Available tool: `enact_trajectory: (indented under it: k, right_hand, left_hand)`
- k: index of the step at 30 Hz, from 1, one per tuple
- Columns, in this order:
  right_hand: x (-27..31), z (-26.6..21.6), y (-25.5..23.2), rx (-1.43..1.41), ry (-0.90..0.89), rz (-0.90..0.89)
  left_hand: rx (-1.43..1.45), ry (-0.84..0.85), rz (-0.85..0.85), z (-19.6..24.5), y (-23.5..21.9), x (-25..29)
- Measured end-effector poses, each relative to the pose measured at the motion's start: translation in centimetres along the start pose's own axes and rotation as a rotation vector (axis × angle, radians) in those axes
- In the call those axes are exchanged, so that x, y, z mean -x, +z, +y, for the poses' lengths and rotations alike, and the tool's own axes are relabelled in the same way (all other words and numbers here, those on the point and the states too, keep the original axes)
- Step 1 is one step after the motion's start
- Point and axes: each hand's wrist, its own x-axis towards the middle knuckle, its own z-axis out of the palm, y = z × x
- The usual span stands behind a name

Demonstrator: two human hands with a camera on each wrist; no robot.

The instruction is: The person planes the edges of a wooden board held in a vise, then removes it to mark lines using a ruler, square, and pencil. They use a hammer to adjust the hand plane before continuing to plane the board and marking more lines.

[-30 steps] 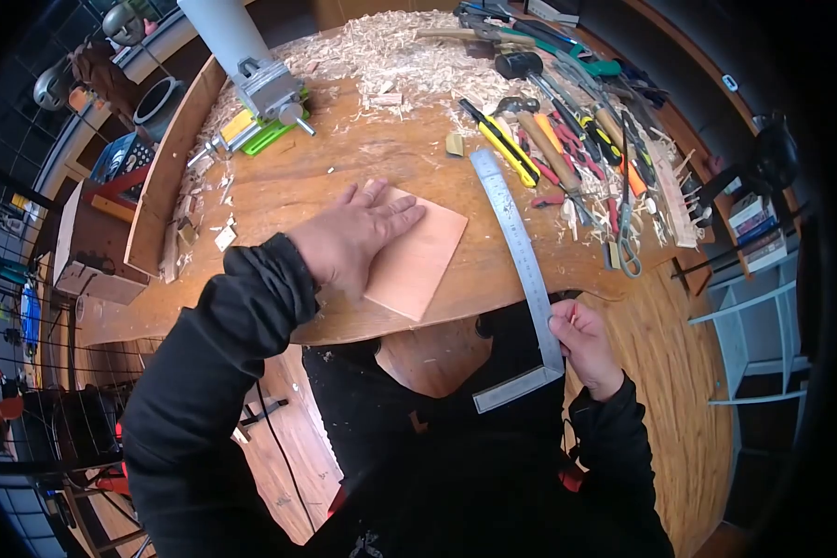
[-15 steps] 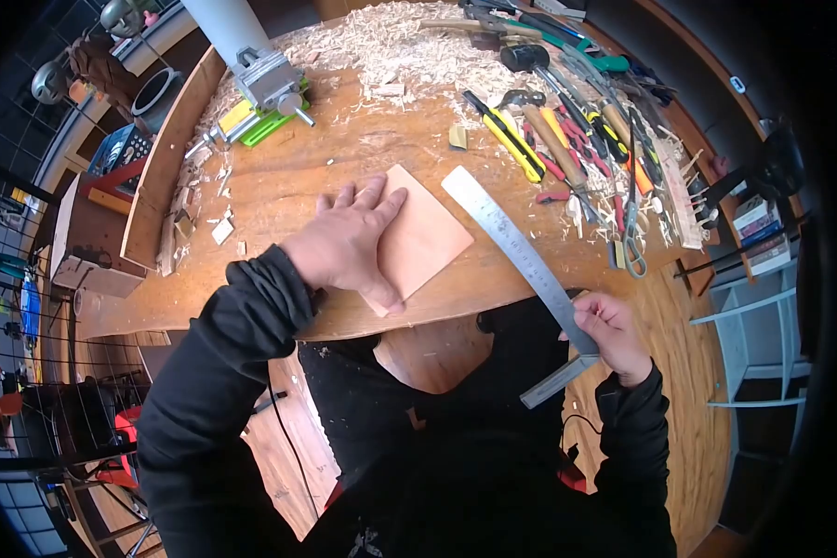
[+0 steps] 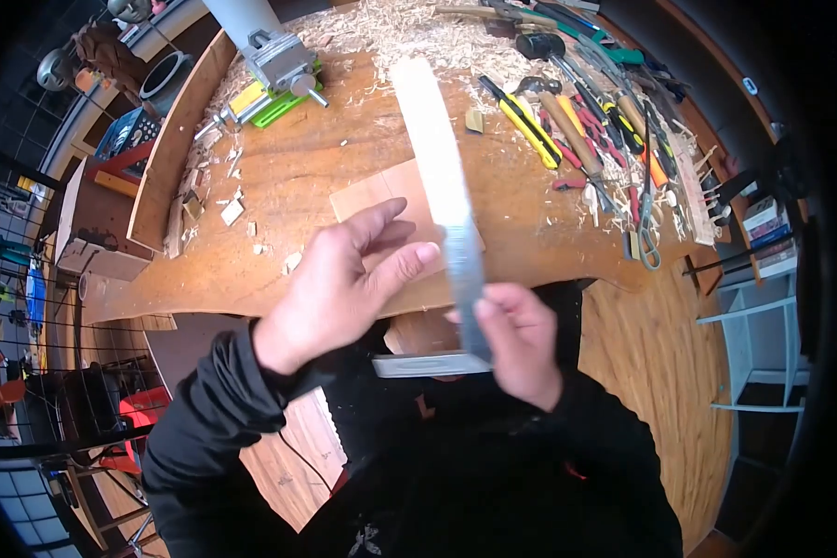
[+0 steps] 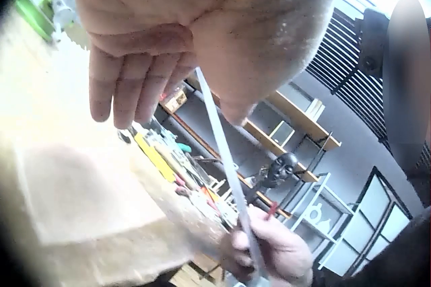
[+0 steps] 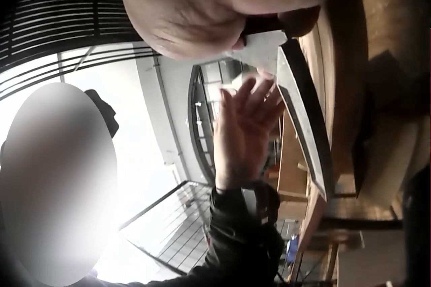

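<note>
In the head view the right hand pinches a metal try square near its corner, the long blade pointing away and glaring white. Its short arm points left, and shows large in the right wrist view. The left hand is raised beside the blade, fingers relaxed and apart from the thumb, holding nothing; in the left wrist view its palm faces the blade. Under the blade a thin tan square sheet lies flat on the bench, partly hidden by the left hand and the square.
Wood shavings cover the bench's far side. A vise stands at the back left. A yellow cutter, a mallet, scissors and several other tools lie at the right. A wooden board edges the left.
The left hand has lifted off the tan sheet. The right hand has brought the square leftward and up, so that its blade stands over the sheet. The sheet has turned a little.
</note>
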Motion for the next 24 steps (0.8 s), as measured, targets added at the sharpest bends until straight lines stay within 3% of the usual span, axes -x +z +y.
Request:
enact_trajectory:
  k: [2,3,5,6,7,9,13,15,16,19,20,21,24]
  right_hand:
    - [0.1,1.7,4.3,-0.123,-0.010,-0.031]
    - [0.1,2.7,6.2,-0.176,-0.024,-0.040]
    - [0.2,4.7,8.5,-0.031,-0.157,-0.084]
    - [0.5,5.1,9.4,-0.001,-0.116,-0.123]
    - [0.5,5.5,10.6,0.089,-0.214,-0.112]
    - [1.0,5.7,11.8,0.161,-0.234,-0.161]
    - [1.1,7.2,12.1,0.219,-0.262,-0.397]
    - [0.9,5.4,9.7,0.331,-0.413,-0.386]
    - [0.5,3.7,8.0,0.410,-0.405,-0.372]
    - [-2.3,1.4,2.9,0.599,-0.618,-0.165]
    - [-3.0,0.1,1.4,0.771,-0.554,-0.139]
    - [-4.6,-0.5,0.5,0.823,-0.631,-0.103]
    - [-8.2,-2.1,-1.4,0.947,-0.610,-0.242]
  left_hand:
    - [0.357,-0.068,0.084,0.4,1.0,1.4]
    - [0.355,-0.069,0.082,0.1,0.9,1.9]
    - [0.443,-0.281,0.229,-1.0,0.1,3.0]
    - [0.499,-0.340,0.273,-1.1,-0.3,3.3]
    - [0.510,-0.339,0.292,-1.6,-0.6,3.8]
    - [0.528,-0.393,0.397,-1.5,-1.0,4.7]
    - [0.629,-0.421,0.282,-2.3,-2.4,6.2]
    - [0.082,-0.405,0.167,-2.0,-2.0,6.7]
    - [-0.162,-0.223,0.169,-4.1,-1.7,7.6]
    - [-0.601,-0.052,0.093,-4.0,-2.7,8.0]
    - [-0.597,-0.059,0.094,-4.4,-2.7,7.8]
    - [-0.626,-0.017,0.092,-4.8,-2.6,7.5]
    - [-0.667,0.060,0.099,-6.2,-2.2,6.4]
